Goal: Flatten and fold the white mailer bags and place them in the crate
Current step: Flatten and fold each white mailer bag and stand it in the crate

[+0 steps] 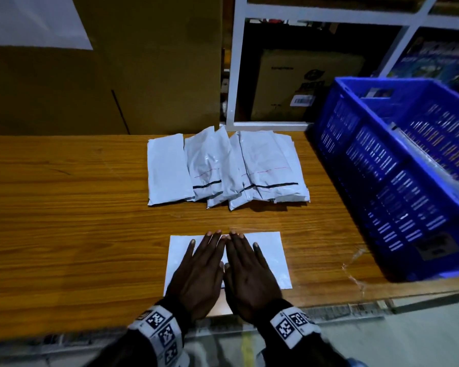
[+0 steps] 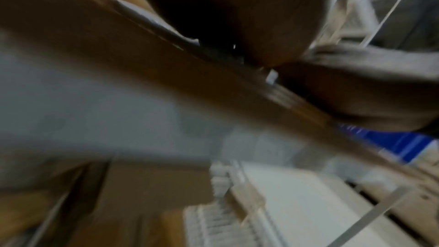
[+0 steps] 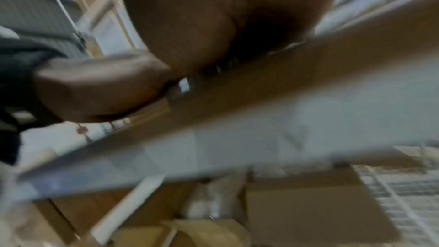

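Both hands lie flat, side by side, on a white mailer bag (image 1: 265, 250) near the front edge of the wooden table (image 1: 64, 221). The left hand (image 1: 199, 271) and the right hand (image 1: 249, 274) have their fingers straight and spread a little, palms down, pressing on the bag rather than gripping it; their inner edges almost touch along the bag's middle. The bag lies flat, its long side running left to right.

Farther back on the table sits a row of other white mailer bags (image 1: 223, 168), overlapping one another, some showing a dark strip and a thin red line. A blue crate (image 1: 382, 165) stands at the right end of the table, well apart from the pressed bag. Behind the table are a large cardboard box (image 1: 104, 75) and a white shelf frame (image 1: 232, 75). Both wrist views are blurred, showing only palm and table edge.
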